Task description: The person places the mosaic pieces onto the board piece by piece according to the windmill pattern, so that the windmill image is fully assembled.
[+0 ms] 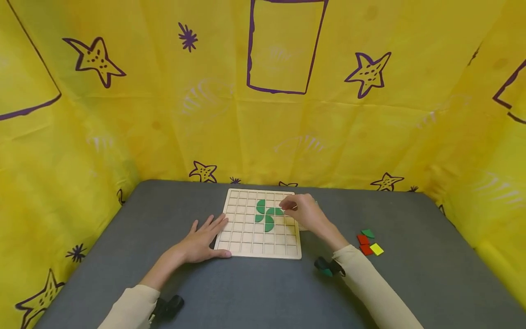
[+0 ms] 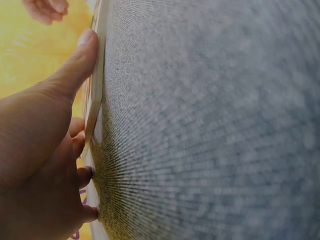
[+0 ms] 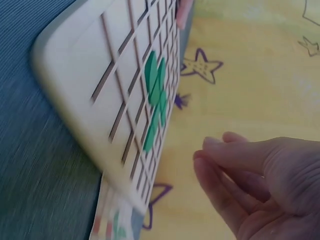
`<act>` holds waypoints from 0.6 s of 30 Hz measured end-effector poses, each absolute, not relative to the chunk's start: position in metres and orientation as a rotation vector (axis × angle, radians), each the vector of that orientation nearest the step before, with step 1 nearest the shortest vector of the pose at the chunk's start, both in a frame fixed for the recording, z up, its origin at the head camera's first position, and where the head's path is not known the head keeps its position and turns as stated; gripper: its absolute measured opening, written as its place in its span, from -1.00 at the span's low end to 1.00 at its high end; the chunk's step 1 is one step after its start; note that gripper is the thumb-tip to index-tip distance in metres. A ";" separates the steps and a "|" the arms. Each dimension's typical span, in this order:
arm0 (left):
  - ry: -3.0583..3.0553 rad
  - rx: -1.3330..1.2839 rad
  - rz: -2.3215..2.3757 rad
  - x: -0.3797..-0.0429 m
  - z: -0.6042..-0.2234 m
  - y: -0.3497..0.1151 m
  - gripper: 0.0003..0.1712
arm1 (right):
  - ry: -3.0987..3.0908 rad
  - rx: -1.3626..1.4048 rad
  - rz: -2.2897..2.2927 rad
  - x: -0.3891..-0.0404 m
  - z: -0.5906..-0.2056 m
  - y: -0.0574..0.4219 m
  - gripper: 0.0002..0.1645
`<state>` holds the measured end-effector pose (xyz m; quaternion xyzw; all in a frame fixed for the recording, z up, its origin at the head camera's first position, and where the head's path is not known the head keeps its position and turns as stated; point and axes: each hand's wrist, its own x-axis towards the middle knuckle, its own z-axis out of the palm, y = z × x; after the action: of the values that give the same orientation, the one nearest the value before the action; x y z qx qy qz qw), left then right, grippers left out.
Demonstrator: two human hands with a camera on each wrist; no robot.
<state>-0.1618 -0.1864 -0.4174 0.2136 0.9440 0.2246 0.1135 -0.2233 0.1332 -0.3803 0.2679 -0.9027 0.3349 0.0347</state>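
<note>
A pale wooden grid board [image 1: 242,246] lies on the grey table. Several green curved pieces [image 1: 269,224] sit in its cells in a pinwheel-like shape, also seen in the right wrist view as green pieces [image 3: 154,82]. My left hand [image 1: 201,242] rests at the board's left side with fingers spread; its thumb [image 2: 82,60] lies along the near edge. Above the board's right part, beside the rightmost green piece, my right hand [image 1: 306,212] has its fingers curled. Thumb and forefinger tips meet in the right wrist view, and nothing shows between them.
Right of the board lie two red pieces [image 1: 363,239], a yellow piece [image 1: 376,249] and a green piece [image 1: 367,233]. Another green piece [image 1: 326,272] is partly hidden by the right wrist's camera. A printed card [image 1: 304,228] sticks out under the board's right side. Yellow cloth [image 1: 213,123] surrounds the table.
</note>
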 end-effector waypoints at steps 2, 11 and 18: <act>2.770 0.622 0.649 -0.161 -0.418 -0.186 0.16 | -2.752 0.820 1.041 -0.222 -0.381 0.143 -0.78; 2.770 0.628 0.672 -0.160 -0.416 -0.187 0.16 | -2.728 0.779 1.002 -0.220 -0.381 0.188 -0.77; 2.771 0.630 0.671 -0.159 -0.417 -0.188 0.16 | -2.782 0.762 0.932 -0.218 -0.383 0.222 -0.74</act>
<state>-0.1589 -0.1876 -0.4168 0.2146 0.9432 0.2283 0.1106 -0.2176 0.2224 -0.3829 0.2511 -0.9163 0.3071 0.0553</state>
